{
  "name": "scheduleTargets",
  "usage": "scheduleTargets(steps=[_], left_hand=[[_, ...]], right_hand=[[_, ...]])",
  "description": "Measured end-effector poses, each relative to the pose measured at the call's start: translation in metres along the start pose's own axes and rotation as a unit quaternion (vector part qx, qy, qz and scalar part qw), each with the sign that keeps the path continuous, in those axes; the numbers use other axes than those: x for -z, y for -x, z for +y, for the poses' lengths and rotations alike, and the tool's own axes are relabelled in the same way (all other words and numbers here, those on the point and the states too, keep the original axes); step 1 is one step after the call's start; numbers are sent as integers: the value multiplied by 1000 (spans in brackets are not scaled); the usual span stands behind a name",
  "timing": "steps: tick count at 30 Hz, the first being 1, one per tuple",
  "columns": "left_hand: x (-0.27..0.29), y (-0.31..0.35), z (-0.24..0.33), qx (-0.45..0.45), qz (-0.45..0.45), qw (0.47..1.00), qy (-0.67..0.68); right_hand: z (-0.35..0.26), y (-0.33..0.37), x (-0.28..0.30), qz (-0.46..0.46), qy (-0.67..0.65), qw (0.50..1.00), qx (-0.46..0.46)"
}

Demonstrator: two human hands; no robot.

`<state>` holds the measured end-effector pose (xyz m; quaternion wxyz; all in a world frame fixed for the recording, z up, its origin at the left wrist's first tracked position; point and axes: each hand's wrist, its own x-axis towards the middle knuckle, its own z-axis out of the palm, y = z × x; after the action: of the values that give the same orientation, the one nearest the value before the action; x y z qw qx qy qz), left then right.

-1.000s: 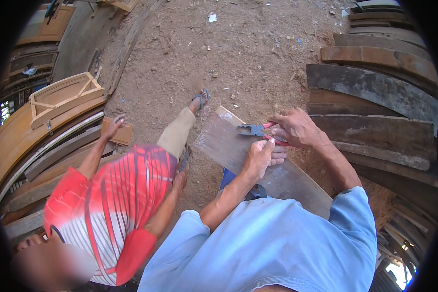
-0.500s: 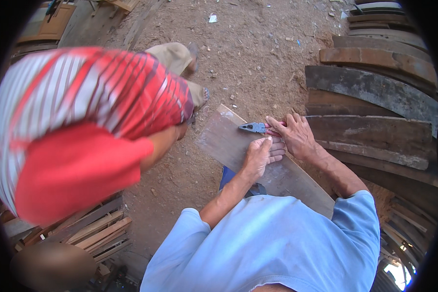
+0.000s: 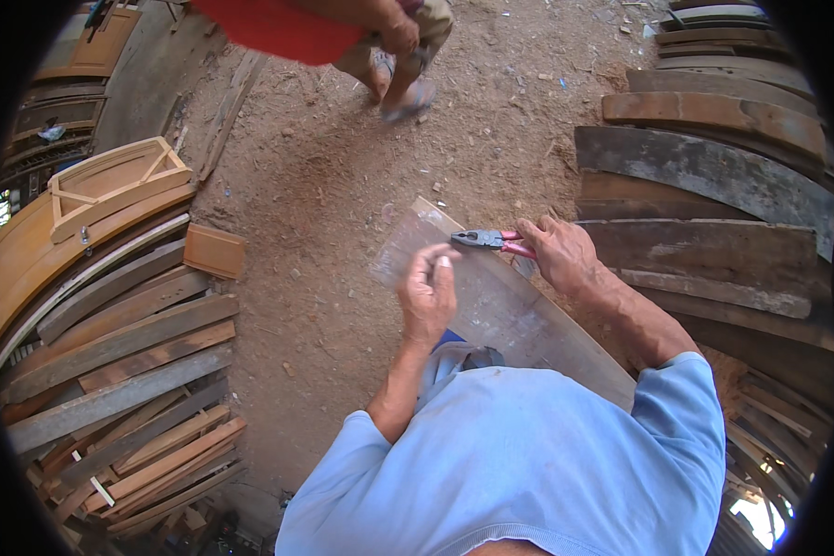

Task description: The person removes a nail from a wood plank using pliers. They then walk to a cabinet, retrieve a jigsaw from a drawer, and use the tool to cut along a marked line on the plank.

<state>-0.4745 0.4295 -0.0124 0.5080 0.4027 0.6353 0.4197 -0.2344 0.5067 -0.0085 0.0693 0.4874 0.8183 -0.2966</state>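
My right hand [image 3: 563, 257] grips a pair of pliers [image 3: 485, 240] by the red handles. Their grey jaws point left, above the far part of a worn, pale-smeared wooden board [image 3: 519, 315] that slants away from my body. Just below the jaw tips is my left hand [image 3: 428, 295], its fingers curled in toward the thumb. Whatever those fingers may pinch is too small and blurred to make out.
At the right, dark curved planks [image 3: 704, 246] are stacked. More timber [image 3: 148, 371] and a light wooden frame [image 3: 120, 190] fill the left side. A person in a red shirt [image 3: 287, 32] walks on the dirt ground [image 3: 296, 213], scattered with chips, beyond the board.
My left hand has moved left, from beside the right hand to below the jaw tips, and its fingers have curled. The other person has walked from the left to the far side.
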Motion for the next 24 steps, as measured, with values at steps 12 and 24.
scheduleTargets(steps=[12, 24], left_hand=[[27, -31, -11, -185, 114, 866, -450], [29, -91, 44, -408, -180, 787, -427]], right_hand=[[-13, 11, 25, -89, -337, 934, -75], [-104, 90, -20, 143, -632, 713, -268]])
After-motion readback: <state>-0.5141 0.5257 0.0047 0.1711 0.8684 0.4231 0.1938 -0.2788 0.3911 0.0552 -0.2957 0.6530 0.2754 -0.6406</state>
